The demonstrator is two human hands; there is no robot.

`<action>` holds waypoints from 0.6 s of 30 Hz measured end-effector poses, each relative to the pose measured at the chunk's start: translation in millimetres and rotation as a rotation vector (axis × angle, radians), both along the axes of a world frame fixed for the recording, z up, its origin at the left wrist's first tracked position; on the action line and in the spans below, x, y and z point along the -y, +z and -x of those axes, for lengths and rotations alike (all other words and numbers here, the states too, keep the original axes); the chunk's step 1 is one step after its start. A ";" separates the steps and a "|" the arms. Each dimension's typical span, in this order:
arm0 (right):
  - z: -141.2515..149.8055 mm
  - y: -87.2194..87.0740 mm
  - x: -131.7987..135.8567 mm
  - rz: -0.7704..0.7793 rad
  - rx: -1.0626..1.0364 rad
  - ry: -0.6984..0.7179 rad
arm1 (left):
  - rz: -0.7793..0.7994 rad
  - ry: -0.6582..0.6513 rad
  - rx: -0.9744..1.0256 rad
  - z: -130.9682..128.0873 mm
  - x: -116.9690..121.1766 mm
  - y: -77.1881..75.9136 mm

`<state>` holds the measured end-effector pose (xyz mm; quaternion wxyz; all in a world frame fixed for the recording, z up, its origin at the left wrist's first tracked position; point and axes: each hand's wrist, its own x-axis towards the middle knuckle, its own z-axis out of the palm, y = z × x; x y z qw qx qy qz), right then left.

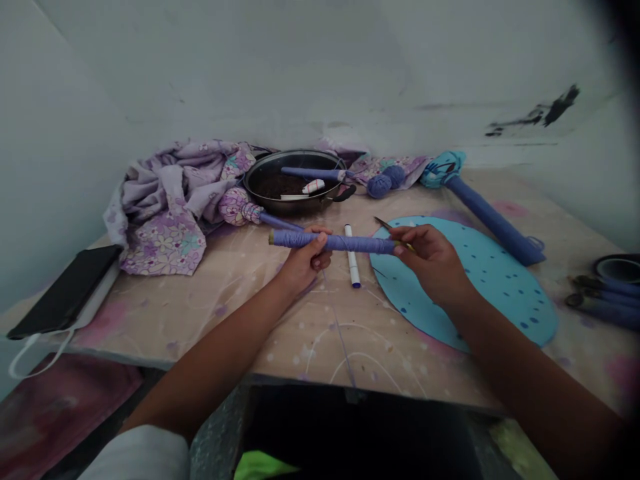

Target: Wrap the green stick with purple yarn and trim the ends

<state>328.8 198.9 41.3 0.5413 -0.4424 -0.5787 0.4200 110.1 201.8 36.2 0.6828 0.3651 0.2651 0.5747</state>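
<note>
A stick wrapped in purple-blue yarn (360,244) lies level across both hands above the table. My left hand (306,259) is closed around its left-middle part, with the fingers curled over it. From that hand a loose yarn strand (340,330) runs down to the table's front edge. My right hand (436,261) is closed at the stick's right end, its thumb touching there. Between its fingers is a slim dark pointed tool (384,223), perhaps scissors; its handle is mostly hidden. Under the right hand lies a spotted light-blue oval sheet (500,280). A white marker (352,257) rests behind the stick.
Behind the hands stand a black pan (270,200), yarn balls (380,186) and bunched floral cloth (175,200). A cloth-topped purple stick (493,217) lies right, near wrapped rolls (607,307) and a tape roll (620,268). A black-and-white box (65,287) sits left.
</note>
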 end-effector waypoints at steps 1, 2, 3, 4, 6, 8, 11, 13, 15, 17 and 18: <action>0.2 0.4 0.9 0.034 -0.013 -0.002 | 0.009 0.011 -0.004 0.2 -0.1 0.6; 0.2 0.6 1.7 0.103 -0.024 -0.008 | 0.019 0.024 -0.013 -0.1 0.0 1.2; 0.0 0.4 2.3 0.192 -0.026 -0.015 | 0.026 0.038 -0.025 -0.8 0.2 1.8; -0.4 0.0 2.6 0.280 -0.011 -0.011 | 0.028 0.049 -0.038 -1.7 0.5 2.1; -1.3 -1.3 2.4 0.373 0.074 0.013 | 0.017 0.056 -0.056 -3.9 0.7 2.1; -1.8 -2.0 2.0 0.374 0.162 0.039 | -0.003 0.067 -0.051 -5.3 0.3 1.3; -1.7 -0.4 2.9 0.477 0.143 0.078 | -0.023 0.117 -0.030 -5.0 -0.7 -0.3; -1.6 2.1 4.5 0.610 0.118 0.117 | -0.042 0.145 -0.017 -3.7 -1.2 -0.6; -1.8 4.6 6.0 0.681 0.153 0.177 | -0.063 0.163 -0.003 -2.7 -1.5 -0.4; -2.2 6.2 6.4 0.666 0.158 0.229 | -0.076 0.177 0.008 -2.3 -1.4 -0.1; -2.5 6.5 6.2 0.631 0.126 0.244 | -0.077 0.177 0.006 -2.4 -1.2 0.0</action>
